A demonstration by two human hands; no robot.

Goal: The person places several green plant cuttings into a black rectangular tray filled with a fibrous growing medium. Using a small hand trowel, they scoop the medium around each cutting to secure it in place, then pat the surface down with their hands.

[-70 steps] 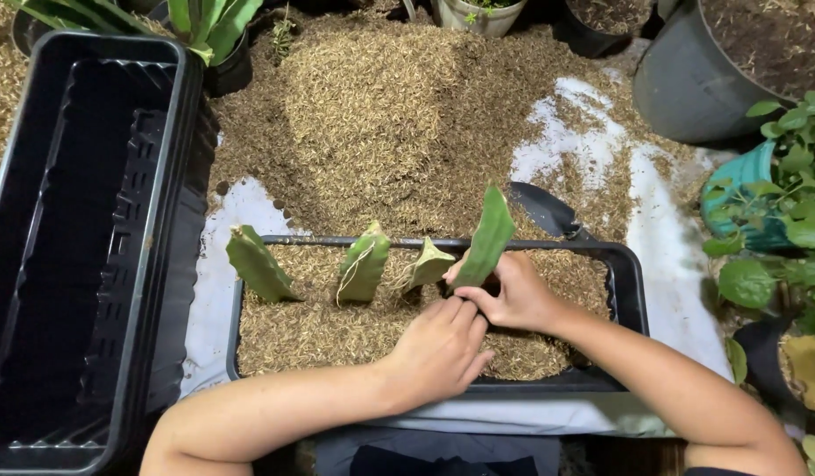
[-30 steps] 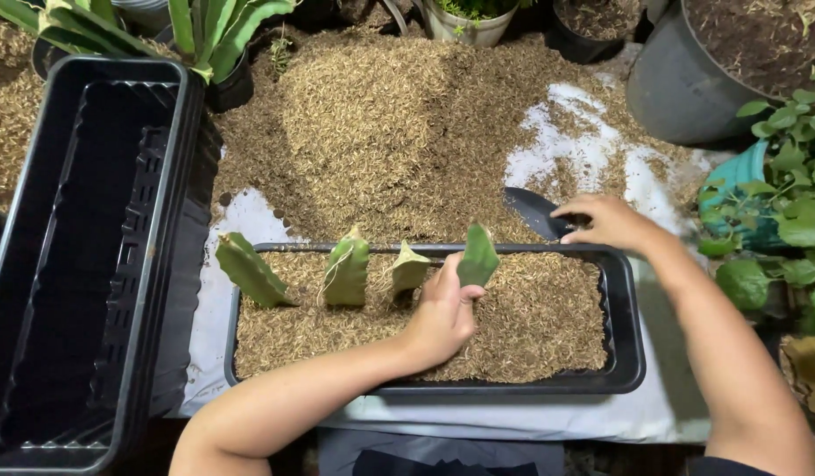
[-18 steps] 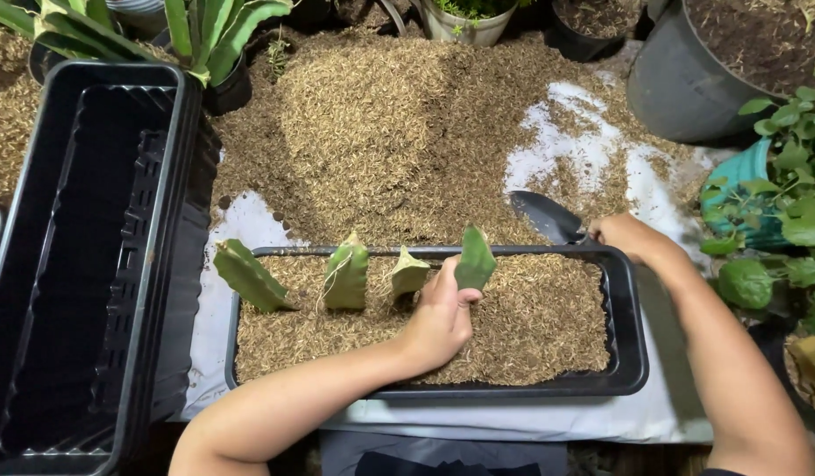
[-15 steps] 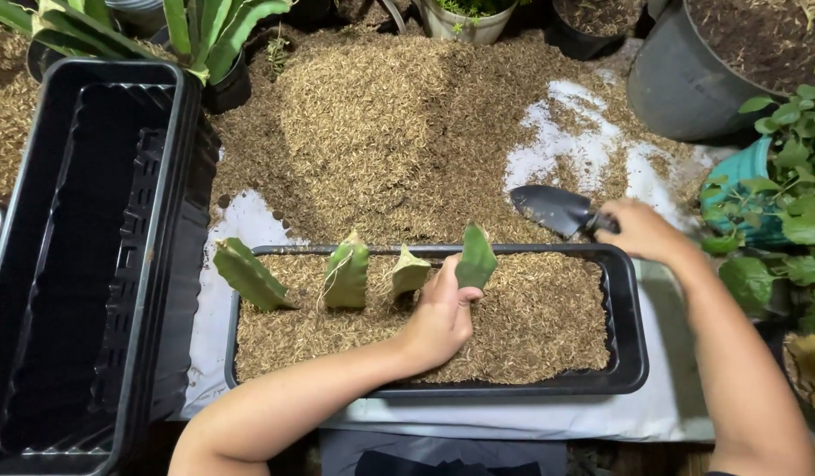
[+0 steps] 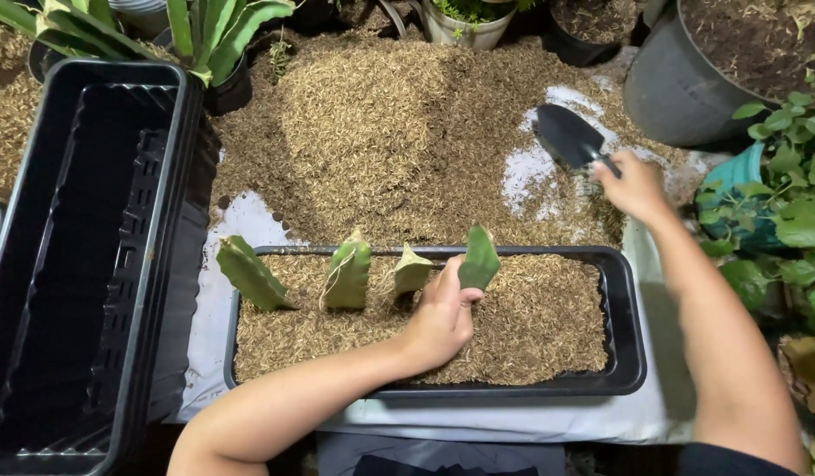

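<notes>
Standing empty at nine o'clock is a tall black planter box [image 5: 81, 256]. Just right of it lies a shallow black tray [image 5: 632, 353] filled with husk mix, where four green cuttings stand in a row along its twelve o'clock edge. The left hand [image 5: 441, 316] pinches the rightmost cutting [image 5: 479, 257], steadying it upright in the mix. Toward two o'clock, the right hand [image 5: 635, 183] is clenched on the handle of a dark trowel [image 5: 568, 135], its blade over the husk pile [image 5: 399, 132].
</notes>
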